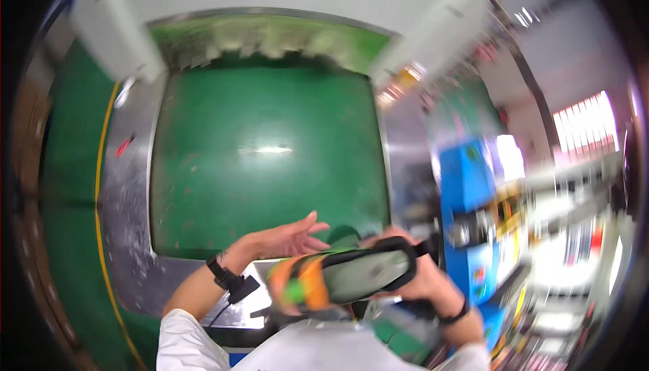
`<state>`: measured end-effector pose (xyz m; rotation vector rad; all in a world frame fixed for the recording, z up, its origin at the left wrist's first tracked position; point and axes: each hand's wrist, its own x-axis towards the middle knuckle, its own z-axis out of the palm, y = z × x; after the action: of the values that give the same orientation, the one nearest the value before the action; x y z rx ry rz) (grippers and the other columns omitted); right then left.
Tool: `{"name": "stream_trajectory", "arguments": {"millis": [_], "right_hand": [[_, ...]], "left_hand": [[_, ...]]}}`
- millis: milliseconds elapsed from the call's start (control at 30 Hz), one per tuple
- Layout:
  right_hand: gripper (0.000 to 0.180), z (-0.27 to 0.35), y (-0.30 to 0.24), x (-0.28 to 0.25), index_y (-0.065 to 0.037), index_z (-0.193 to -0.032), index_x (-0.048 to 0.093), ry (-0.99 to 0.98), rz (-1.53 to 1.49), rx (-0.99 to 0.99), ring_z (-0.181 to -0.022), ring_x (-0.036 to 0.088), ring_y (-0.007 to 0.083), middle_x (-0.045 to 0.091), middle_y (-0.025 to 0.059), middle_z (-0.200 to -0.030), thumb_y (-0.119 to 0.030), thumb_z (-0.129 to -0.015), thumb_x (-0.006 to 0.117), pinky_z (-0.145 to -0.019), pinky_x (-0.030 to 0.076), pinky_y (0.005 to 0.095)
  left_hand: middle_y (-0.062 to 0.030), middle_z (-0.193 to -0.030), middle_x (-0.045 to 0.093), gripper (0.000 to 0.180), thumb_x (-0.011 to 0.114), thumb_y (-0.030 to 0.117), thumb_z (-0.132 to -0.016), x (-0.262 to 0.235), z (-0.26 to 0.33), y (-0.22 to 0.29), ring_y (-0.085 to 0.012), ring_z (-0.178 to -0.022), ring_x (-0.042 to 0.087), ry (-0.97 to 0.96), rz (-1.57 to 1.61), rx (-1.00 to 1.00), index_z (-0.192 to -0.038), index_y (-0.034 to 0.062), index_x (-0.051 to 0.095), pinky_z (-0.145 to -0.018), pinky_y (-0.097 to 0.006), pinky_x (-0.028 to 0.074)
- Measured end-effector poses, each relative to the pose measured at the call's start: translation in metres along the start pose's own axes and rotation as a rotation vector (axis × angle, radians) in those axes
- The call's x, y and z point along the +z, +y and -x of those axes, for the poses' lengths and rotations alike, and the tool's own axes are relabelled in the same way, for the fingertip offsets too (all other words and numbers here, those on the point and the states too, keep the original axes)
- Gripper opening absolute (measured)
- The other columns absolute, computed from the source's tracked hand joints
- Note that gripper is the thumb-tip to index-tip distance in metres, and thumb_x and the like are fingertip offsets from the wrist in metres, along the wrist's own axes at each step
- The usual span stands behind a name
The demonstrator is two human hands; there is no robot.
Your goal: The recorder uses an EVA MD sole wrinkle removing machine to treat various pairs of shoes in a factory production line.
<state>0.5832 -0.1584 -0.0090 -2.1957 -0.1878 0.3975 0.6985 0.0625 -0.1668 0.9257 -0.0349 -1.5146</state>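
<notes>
A blurred shoe [368,277], orange and bright green at one end with a black edge and a grey-green oval face, is held low in front of my body. My right hand [424,277] grips its right, black-edged end; part of the fingers is hidden behind it. Just beyond the shoe's orange end, my left hand [292,237] is open with fingers apart, holding nothing. It hovers over the near edge of a green belt [270,168]. A black band with a small box [233,282] is strapped to my left wrist.
A grey metal frame [128,188] borders the belt, with a small red-handled tool [124,145] lying on its left side. Ragged pale strips [270,41] hang at the belt's far opening. Blue machinery [466,181] stands close on the right.
</notes>
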Motion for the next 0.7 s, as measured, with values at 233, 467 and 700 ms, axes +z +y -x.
{"name": "stream_trajectory", "arguments": {"millis": [233,467,700], "right_hand": [[0.079,0.132,0.018,0.068,-0.002,-0.139,0.035,0.638,-0.702,0.053,-0.127,0.047,0.0250,0.046,0.0182,-0.138,-0.025,-0.077,0.078,-0.109,0.034,0.0454],[0.072,0.263,0.004,0.129,0.001,-0.140,0.028,0.790,-0.639,0.117,-0.114,0.055,0.0270,0.054,0.0207,-0.122,-0.019,-0.082,0.066,-0.098,0.043,0.0357],[0.067,0.371,0.054,0.114,0.002,-0.135,0.036,0.990,-0.824,0.202,-0.112,0.054,0.0189,0.056,0.0126,-0.120,-0.016,-0.081,0.072,-0.099,0.042,0.0330]], "left_hand": [[-0.0207,-0.132,0.051,0.081,0.060,0.046,-0.077,0.093,0.039,-0.038,-0.0324,-0.111,0.059,-0.069,-0.007,0.681,-0.138,-0.0028,0.038,-0.099,-0.045,0.048],[-0.0207,-0.126,0.056,0.068,0.055,0.036,-0.078,0.210,-0.018,-0.130,-0.0330,-0.114,0.057,-0.261,-0.086,0.528,-0.129,-0.0080,0.046,-0.101,-0.045,0.045],[-0.0141,-0.127,0.055,0.063,0.064,0.020,-0.079,0.326,-0.081,-0.177,-0.0265,-0.109,0.060,-0.164,-0.115,0.459,-0.133,-0.0005,0.042,-0.093,-0.040,0.050]]}}
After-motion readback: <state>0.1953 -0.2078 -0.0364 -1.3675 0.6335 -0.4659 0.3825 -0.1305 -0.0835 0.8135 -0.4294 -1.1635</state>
